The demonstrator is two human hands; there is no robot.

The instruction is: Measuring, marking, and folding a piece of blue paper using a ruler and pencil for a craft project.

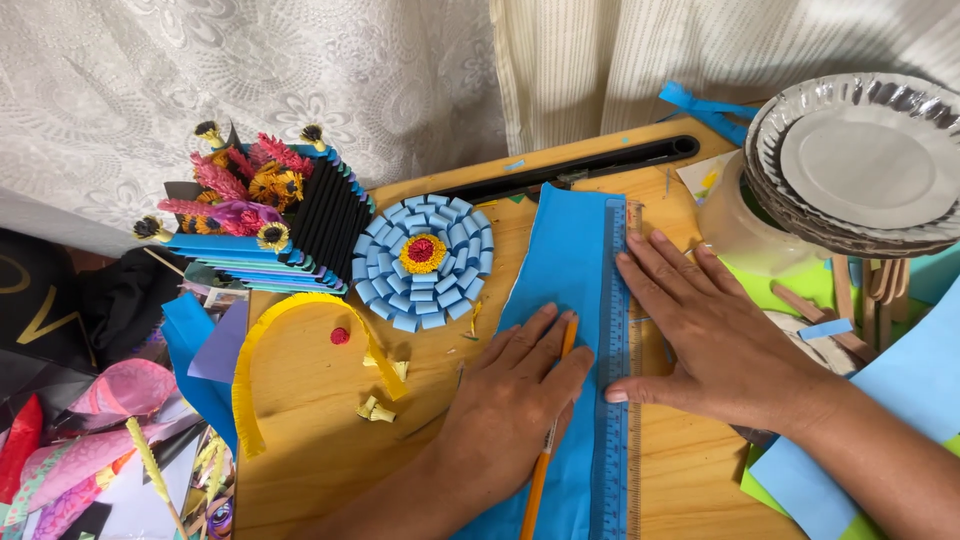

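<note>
Left hand [510,390] gripping a pencil [547,450] on blue paper [565,260] on the counter [320,420], pencil tip hidden under fingers, right hand [715,340] flat and open, pressing a ruler [612,400], paper and ruler cut off below, plates [860,165] partly out of view

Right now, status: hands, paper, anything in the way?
Left hand holds pencil on blue paper. Right hand flat, pressing ruler along paper's edge. Paper flower close left of paper, apart.
</note>
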